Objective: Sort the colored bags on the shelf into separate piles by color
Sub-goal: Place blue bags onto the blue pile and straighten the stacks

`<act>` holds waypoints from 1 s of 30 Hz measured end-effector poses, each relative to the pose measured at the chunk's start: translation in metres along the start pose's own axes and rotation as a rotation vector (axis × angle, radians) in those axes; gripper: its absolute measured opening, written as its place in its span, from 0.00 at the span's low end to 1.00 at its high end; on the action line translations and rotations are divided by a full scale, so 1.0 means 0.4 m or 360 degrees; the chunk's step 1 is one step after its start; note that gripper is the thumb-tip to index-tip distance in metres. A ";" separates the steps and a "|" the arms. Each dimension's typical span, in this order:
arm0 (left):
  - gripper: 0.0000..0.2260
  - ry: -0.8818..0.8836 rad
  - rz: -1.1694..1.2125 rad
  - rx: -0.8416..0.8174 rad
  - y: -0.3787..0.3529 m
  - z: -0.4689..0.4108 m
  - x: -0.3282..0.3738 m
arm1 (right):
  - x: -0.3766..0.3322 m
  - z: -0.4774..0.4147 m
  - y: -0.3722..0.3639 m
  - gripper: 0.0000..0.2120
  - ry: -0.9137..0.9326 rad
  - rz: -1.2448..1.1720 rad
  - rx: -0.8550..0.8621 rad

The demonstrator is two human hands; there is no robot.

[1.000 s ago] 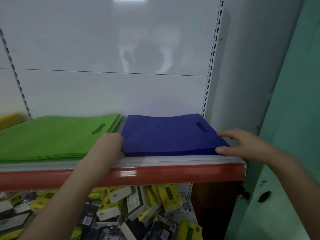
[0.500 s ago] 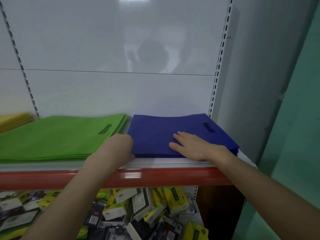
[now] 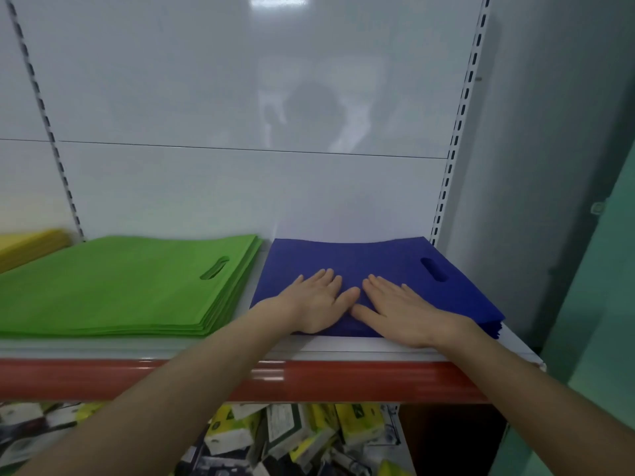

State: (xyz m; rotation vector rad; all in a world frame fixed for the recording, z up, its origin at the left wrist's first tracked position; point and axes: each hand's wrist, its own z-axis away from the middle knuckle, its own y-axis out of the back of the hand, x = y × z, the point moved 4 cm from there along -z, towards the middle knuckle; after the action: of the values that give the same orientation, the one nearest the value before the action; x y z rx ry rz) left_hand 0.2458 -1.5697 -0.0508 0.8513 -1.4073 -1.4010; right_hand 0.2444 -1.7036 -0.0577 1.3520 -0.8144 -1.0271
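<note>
Both palms flatten the blue pile (image 3: 388,259)!
Now left hand (image 3: 314,302) joins right hand (image 3: 398,309) on top; grips spread, sorting looks finished.

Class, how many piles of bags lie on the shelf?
3: yellow pile at far left, cut off; green pile beside it; blue pile at right. More may lie out of view.

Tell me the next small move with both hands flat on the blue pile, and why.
Probably sweep the left hand and right hand outward over the blue pile to flatten it. Both palms lie open, side by side on top, and its layers fan out at the right front corner. It already sits apart from the green pile.
</note>
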 end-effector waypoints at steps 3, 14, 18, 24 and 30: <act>0.28 0.0065 -0.0069 -0.0033 0.009 -0.006 -0.028 | -0.002 0.003 0.001 0.34 -0.0008 0.0002 -0.0024; 0.27 -0.0055 -0.0185 0.0263 0.066 -0.116 -0.012 | -0.008 0.006 0.003 0.34 -0.0013 0.0034 -0.0069; 0.28 -0.0088 -0.0165 -0.0007 0.045 -0.176 -0.040 | -0.006 0.006 0.004 0.34 -0.0020 0.0029 -0.0092; 0.30 0.0221 -0.0303 0.0011 0.066 -0.238 -0.182 | -0.004 0.010 0.005 0.34 -0.0017 -0.0006 -0.0112; 0.27 0.0276 -0.0525 0.0295 0.098 -0.160 -0.087 | -0.006 0.009 0.004 0.34 -0.0029 -0.0007 -0.0112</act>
State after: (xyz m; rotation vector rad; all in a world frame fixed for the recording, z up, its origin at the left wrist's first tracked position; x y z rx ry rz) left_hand 0.3222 -1.5541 -0.0235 1.3416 -1.3182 -1.4116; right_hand 0.2405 -1.7030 -0.0557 1.2869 -0.7823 -1.0636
